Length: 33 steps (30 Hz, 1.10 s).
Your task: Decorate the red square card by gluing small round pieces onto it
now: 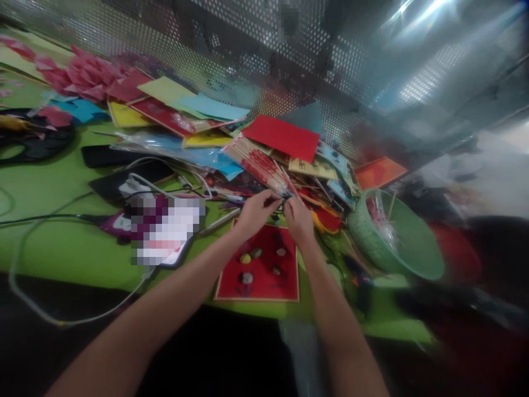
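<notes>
Beyond the top edge of a red square panel (264,289), my left hand (259,210) and my right hand (298,218) meet with their fingertips pinched together. Between them is a small dark thing (286,196), too blurred to name. On the panel lie several small stones, among them a yellow one (245,258), a grey one (247,278) and a pale one (281,252). Dark drawn lines show near some of the stones. Just past my hands lies a bundle of thin wooden sticks (260,165) with red on them.
A phone (169,234) with a white cable lies to the left on the green tabletop (53,187). Behind are stacked coloured cards, a red sheet (281,136) on top, against a perforated metal screen (231,49). To the right a green basket (421,242) holds clear plastic.
</notes>
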Each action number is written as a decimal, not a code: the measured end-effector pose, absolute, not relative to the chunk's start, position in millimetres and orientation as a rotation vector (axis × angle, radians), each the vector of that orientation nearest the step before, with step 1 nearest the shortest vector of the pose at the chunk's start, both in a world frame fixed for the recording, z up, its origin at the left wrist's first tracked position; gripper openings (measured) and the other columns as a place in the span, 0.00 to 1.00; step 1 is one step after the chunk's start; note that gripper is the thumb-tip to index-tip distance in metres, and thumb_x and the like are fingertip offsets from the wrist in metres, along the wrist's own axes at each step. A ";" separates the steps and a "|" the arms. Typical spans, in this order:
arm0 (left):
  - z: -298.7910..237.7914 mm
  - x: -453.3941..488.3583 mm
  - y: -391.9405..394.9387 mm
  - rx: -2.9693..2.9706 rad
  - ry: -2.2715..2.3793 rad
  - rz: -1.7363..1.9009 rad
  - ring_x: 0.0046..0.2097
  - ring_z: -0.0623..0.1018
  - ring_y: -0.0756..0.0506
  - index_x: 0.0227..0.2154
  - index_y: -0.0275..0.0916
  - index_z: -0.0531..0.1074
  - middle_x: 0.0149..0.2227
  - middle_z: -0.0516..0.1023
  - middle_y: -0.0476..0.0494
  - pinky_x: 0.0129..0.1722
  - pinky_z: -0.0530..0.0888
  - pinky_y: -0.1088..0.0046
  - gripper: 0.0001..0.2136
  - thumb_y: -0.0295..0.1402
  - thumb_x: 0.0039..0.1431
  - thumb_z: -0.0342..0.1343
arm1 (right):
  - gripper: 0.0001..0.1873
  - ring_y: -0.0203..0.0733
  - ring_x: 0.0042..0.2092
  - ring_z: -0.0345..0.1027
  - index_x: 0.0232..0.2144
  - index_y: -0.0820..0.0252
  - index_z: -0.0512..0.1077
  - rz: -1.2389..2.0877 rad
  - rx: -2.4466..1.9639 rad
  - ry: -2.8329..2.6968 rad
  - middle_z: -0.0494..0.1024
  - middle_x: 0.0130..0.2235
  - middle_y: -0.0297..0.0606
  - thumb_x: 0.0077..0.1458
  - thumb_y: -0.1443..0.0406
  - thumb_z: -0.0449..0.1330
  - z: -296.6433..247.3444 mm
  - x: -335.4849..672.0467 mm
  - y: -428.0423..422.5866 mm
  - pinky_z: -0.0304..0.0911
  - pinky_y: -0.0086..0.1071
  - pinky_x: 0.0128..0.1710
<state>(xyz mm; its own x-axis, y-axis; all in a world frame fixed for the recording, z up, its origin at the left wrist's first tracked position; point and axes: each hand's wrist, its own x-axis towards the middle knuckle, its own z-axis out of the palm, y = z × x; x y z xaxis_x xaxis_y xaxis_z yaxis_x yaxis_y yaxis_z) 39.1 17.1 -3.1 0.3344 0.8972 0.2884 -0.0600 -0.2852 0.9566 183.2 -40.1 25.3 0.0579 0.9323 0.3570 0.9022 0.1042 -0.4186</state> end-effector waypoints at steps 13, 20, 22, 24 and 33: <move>-4.3 47.4 13.7 0.942 0.579 1.008 0.32 0.76 0.50 0.31 0.35 0.75 0.28 0.78 0.50 0.39 0.73 0.71 0.17 0.42 0.43 0.71 | 0.12 0.35 0.24 0.59 0.21 0.55 0.63 0.659 -1.483 -1.343 0.68 0.20 0.30 0.53 0.59 0.51 20.2 185.2 -33.4 0.55 0.29 0.26; -0.2 43.2 13.6 0.802 0.546 0.947 0.32 0.78 0.50 0.32 0.35 0.75 0.29 0.79 0.48 0.38 0.73 0.71 0.20 0.41 0.39 0.74 | 0.12 0.35 0.24 0.60 0.23 0.55 0.63 0.743 -1.413 -1.256 0.67 0.20 0.30 0.54 0.56 0.51 18.0 184.6 -31.9 0.55 0.29 0.25; -0.1 42.7 13.7 0.815 0.555 0.950 0.33 0.78 0.49 0.32 0.35 0.75 0.30 0.79 0.48 0.38 0.74 0.70 0.20 0.41 0.40 0.73 | 0.13 0.36 0.25 0.61 0.24 0.55 0.63 0.737 -1.442 -1.281 0.67 0.21 0.30 0.56 0.56 0.50 18.6 185.1 -32.4 0.56 0.29 0.26; -0.7 43.0 14.1 0.852 0.567 0.969 0.33 0.78 0.48 0.32 0.35 0.74 0.30 0.79 0.47 0.39 0.74 0.69 0.19 0.42 0.42 0.72 | 0.15 0.37 0.26 0.62 0.26 0.55 0.64 0.728 -1.464 -1.320 0.68 0.23 0.31 0.59 0.54 0.49 19.8 186.5 -33.1 0.57 0.30 0.27; -7.5 44.5 18.8 1.361 0.731 1.140 0.37 0.76 0.46 0.33 0.37 0.76 0.33 0.79 0.46 0.40 0.72 0.70 0.09 0.37 0.55 0.61 | 0.13 0.37 0.32 0.61 0.32 0.56 0.66 0.279 -1.651 -1.646 0.68 0.29 0.30 0.61 0.53 0.55 26.9 187.8 -40.4 0.56 0.31 0.35</move>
